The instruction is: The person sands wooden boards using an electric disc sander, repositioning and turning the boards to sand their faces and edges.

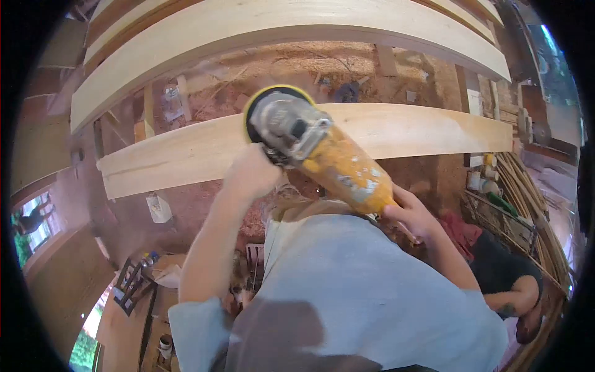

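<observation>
An angle grinder (350, 168) with a scuffed orange-yellow body and a grey metal head lies across the view in both my hands. Its round, yellow-rimmed disc (291, 88) is over a long pale wooden plank (427, 129), overlapping the far edge; whether it touches the wood I cannot tell. My left hand (253, 170) is closed near the head, where a dark side handle partly shows. At the rear end of the body, my right hand (410, 214) is wrapped around the casing, with some fingers hidden beneath.
Another long pale plank (297, 28) runs across the far side. Sawdust and scraps cover the floor (248, 77) between the planks. At the right are stacked wooden strips (527, 192) and a person in a dark top (502, 263). A dark chair-like frame (129, 286) stands lower left.
</observation>
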The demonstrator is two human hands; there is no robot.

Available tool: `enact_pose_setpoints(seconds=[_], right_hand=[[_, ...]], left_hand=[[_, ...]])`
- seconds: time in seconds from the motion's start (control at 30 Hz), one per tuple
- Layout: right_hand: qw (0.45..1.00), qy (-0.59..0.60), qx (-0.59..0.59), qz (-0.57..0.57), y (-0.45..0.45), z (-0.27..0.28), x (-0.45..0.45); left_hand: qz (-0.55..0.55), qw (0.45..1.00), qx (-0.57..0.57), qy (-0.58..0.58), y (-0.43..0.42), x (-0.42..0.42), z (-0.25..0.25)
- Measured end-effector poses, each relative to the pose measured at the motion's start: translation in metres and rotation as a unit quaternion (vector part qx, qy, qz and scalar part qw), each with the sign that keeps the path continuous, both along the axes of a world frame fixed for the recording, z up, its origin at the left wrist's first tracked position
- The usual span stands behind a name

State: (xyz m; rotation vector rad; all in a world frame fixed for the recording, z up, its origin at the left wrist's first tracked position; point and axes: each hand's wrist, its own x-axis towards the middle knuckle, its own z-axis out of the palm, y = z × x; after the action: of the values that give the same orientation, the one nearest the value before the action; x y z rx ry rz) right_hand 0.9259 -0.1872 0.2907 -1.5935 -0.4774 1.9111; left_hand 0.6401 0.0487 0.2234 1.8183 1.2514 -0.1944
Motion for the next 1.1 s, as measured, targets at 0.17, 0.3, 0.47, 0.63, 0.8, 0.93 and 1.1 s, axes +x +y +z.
enact_pose_setpoints(seconds=[0.17, 0.3, 0.47, 0.63, 0.8, 0.93, 1.1], right_hand=[[0.998, -0.001, 0.004, -0.068, -0.059, 0.003, 0.083], [0.996, -0.012, 0.033, -0.083, -0.103, -0.005, 0.147], [0.985, -0.078, 0.088, -0.124, -0.136, -0.016, 0.145], [0.976, -0.1, 0.079, -0.179, -0.108, -0.005, 0.074], [0.958, -0.097, 0.068, -0.26, -0.109, -0.017, 0.028], [0.919, -0.116, 0.125, -0.356, -0.109, -0.039, -0.013], [0.902, -0.15, 0.051, -0.402, -0.09, -0.035, -0.035]], left_hand=[[-0.078, 0.996, 0.023, 0.047, -0.03, 0.108, -0.017], [-0.077, 0.997, -0.003, -0.029, -0.061, 0.201, 0.034], [-0.19, 0.981, -0.021, 0.035, -0.063, 0.236, 0.039], [-0.253, 0.967, 0.025, -0.033, -0.014, 0.201, 0.017], [-0.316, 0.947, 0.051, 0.023, 0.009, 0.206, -0.014], [-0.387, 0.912, 0.095, -0.098, 0.031, 0.231, -0.021], [-0.486, 0.861, 0.113, -0.095, 0.047, 0.291, -0.03]])
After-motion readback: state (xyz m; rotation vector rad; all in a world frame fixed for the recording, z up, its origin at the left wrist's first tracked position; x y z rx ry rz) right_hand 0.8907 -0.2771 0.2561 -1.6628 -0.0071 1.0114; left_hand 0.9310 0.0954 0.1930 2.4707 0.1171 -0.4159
